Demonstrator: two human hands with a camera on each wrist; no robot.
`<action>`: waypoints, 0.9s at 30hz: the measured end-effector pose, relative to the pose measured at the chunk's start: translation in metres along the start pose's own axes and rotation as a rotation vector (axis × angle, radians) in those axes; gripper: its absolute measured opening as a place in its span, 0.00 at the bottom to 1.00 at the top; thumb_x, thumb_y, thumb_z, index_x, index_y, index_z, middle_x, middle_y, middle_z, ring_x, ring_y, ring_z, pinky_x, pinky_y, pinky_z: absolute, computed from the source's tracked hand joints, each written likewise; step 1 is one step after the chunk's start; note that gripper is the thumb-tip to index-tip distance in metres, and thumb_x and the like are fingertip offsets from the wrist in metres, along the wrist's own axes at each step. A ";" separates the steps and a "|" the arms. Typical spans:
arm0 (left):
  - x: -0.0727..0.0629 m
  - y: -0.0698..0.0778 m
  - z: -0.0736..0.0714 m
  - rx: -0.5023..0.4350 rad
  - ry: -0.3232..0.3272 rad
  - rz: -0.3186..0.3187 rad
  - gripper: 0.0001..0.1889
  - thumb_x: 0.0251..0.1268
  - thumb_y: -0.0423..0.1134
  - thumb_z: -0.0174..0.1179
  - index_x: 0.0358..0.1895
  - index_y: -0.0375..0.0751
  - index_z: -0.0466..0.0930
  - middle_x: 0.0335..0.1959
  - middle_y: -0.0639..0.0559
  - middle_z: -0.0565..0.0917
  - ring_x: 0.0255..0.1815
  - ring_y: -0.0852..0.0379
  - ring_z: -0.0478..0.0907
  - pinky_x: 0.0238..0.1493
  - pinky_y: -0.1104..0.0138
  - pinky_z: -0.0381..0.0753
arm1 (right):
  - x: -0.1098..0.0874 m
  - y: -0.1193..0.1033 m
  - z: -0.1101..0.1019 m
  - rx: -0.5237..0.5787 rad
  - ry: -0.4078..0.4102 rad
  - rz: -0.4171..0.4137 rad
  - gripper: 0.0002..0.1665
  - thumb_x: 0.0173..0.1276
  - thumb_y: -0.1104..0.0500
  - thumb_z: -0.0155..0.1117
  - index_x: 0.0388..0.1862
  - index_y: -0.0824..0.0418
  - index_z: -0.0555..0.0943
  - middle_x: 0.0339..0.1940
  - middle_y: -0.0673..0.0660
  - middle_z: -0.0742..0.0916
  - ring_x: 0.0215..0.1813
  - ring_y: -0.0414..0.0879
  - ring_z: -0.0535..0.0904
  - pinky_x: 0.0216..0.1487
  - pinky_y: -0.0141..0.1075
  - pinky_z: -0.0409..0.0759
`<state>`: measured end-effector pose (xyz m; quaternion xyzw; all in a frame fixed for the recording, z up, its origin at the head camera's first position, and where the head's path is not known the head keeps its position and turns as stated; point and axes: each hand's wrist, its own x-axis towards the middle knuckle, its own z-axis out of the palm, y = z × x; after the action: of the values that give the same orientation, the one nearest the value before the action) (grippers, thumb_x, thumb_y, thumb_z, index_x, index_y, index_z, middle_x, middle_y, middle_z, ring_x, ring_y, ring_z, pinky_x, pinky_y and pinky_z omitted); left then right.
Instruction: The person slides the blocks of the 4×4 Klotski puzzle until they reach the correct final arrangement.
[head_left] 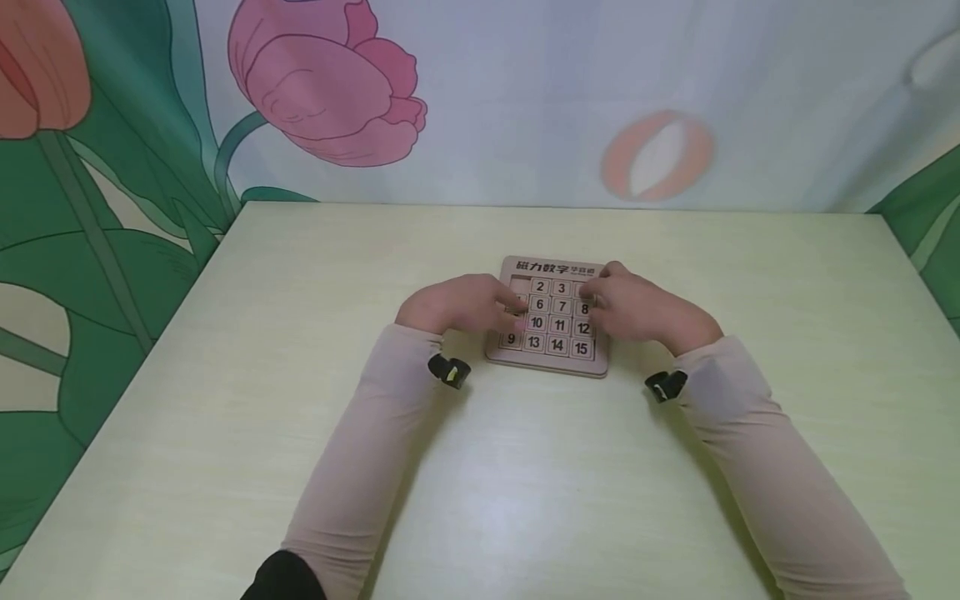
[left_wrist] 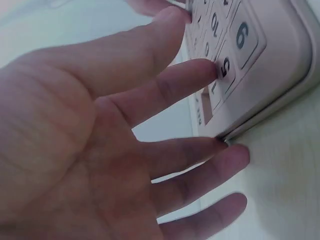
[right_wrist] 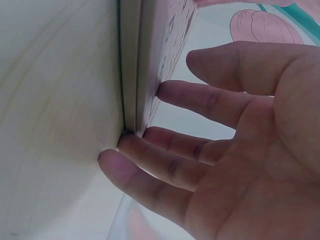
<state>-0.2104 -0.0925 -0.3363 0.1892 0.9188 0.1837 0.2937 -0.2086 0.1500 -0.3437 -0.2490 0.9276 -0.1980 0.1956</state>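
Observation:
A wooden number slide puzzle (head_left: 547,360) lies flat on the table, with numbered square tiles in a frame and a vacant slot at its upper left corner. My left hand (head_left: 468,304) is at its left side. In the left wrist view the index fingertip touches the tile marked 5 (left_wrist: 226,70), the thumb hovers over the board, and the other fingers extend by its edge. My right hand (head_left: 641,307) is at the right side, partly covering the right column. In the right wrist view its index finger (right_wrist: 200,100) touches the board's top, while lower fingertips rest by its side edge and the table.
The pale table (head_left: 300,333) extends around the puzzle on all sides. Behind it hangs a cloth printed with flowers (head_left: 330,83) and leaves. A black wrist camera (head_left: 450,370) sits on the left sleeve, another camera (head_left: 666,385) on the right.

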 end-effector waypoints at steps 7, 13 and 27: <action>-0.001 -0.004 -0.004 -0.062 0.005 0.023 0.23 0.74 0.47 0.60 0.69 0.51 0.77 0.67 0.53 0.78 0.71 0.53 0.65 0.73 0.53 0.59 | 0.001 -0.001 -0.003 0.007 0.000 0.010 0.26 0.74 0.66 0.51 0.69 0.76 0.71 0.61 0.76 0.70 0.58 0.64 0.74 0.61 0.57 0.73; 0.001 -0.008 -0.002 -0.133 0.013 0.018 0.21 0.74 0.46 0.60 0.67 0.51 0.79 0.64 0.53 0.79 0.74 0.49 0.63 0.73 0.50 0.58 | 0.003 0.001 0.001 0.020 -0.014 0.041 0.27 0.75 0.66 0.51 0.70 0.75 0.70 0.64 0.77 0.68 0.59 0.65 0.73 0.62 0.57 0.72; 0.003 -0.014 -0.001 -0.175 0.046 0.014 0.20 0.75 0.37 0.55 0.67 0.48 0.80 0.63 0.51 0.80 0.72 0.50 0.64 0.74 0.52 0.57 | 0.002 0.004 0.003 0.010 0.006 0.013 0.26 0.75 0.65 0.51 0.69 0.75 0.72 0.61 0.75 0.70 0.57 0.62 0.74 0.62 0.56 0.73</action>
<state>-0.2168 -0.1036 -0.3435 0.1649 0.9045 0.2694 0.2865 -0.2109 0.1515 -0.3484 -0.2415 0.9289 -0.2019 0.1952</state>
